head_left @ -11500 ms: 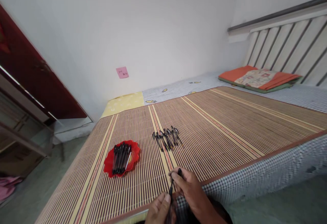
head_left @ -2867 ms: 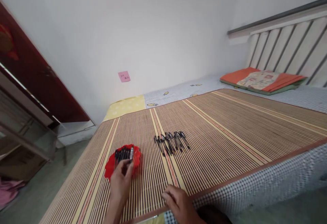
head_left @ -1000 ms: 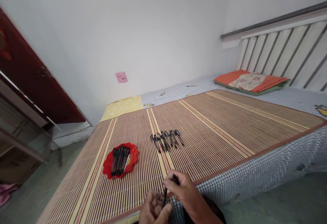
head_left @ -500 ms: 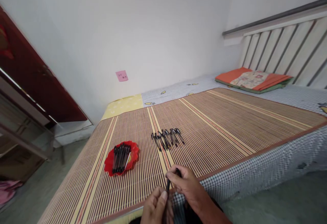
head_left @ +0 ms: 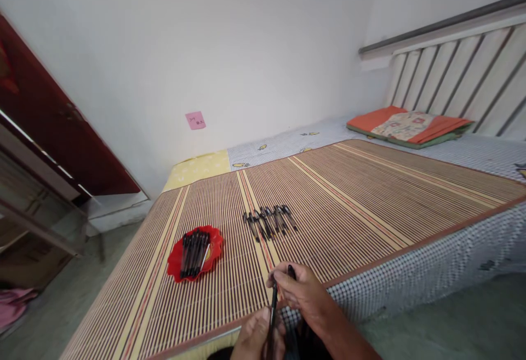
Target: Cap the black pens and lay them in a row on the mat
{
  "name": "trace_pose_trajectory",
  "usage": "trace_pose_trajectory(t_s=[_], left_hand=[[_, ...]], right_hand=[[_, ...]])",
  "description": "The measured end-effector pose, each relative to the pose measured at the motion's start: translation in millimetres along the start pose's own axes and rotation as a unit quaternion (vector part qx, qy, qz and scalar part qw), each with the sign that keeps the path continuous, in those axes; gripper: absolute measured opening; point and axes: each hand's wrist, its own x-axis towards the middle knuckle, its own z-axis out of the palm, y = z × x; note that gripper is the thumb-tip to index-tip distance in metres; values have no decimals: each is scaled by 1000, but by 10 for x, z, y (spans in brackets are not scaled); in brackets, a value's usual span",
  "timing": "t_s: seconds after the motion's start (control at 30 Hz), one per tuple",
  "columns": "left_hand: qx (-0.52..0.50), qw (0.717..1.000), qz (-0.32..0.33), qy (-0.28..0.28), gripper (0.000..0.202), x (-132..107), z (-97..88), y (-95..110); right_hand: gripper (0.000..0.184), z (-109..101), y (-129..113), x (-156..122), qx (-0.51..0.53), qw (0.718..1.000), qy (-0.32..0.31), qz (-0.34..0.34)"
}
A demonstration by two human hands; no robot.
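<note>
My left hand (head_left: 257, 335), at the bottom edge of the mat, is closed around the lower part of a dark pen (head_left: 273, 310) whose upper end points away from me. Just above and to the right, my right hand (head_left: 302, 291) is closed, its thumb and fingertips close to that upper end. A black pen cap (head_left: 291, 271) sticks out between its fingers; the rest of it is hidden. Beyond my hands, several pens (head_left: 269, 222) lie side by side on the striped mat. To the left, a red scalloped dish (head_left: 175, 256) holds several more dark pens (head_left: 195, 253).
The striped mat (head_left: 349, 201) covers a bed with a checked sheet (head_left: 394, 289). A folded orange cloth (head_left: 384, 116) lies at the back right, by the slatted headboard (head_left: 456, 72). A pink note (head_left: 195, 120) is on the wall. Shelving (head_left: 36, 217) stands at the left.
The pen in my left hand shows more of its length, and both hands have shifted slightly right. The cap in my right hand has moved up and right. Pens and dish stay put.
</note>
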Motion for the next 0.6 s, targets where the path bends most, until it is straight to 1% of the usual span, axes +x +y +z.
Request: trace_pose_trajectory(t_s=[0.07, 0.17, 0.23, 0.37, 0.47, 0.53, 0.6], left_hand=[[1, 1000, -4, -18, 57, 9, 9, 9], [49, 997, 20, -48, 55, 26, 7, 47], [68, 995, 23, -67, 53, 38, -11, 62], [105, 991, 25, -84, 55, 62, -70, 34], [113, 990, 24, -76, 55, 69, -110, -29], [96, 993, 26, -65, 55, 71, -137, -85], [70, 996, 28, -41, 56, 73, -168, -136]], right_hand=[[46, -10, -15, 4, -4, 1000, 18, 4], [47, 7, -39, 21, -26, 999, 35, -3], [46, 27, -55, 42, -29, 998, 50, -21], [44, 35, -94, 115, -24, 992, 96, -76], [44, -15, -173, 208, -15, 981, 151, -119], [43, -75, -274, 275, 14, 973, 183, -142], [41, -145, -407, 326, 49, 964, 205, -165]])
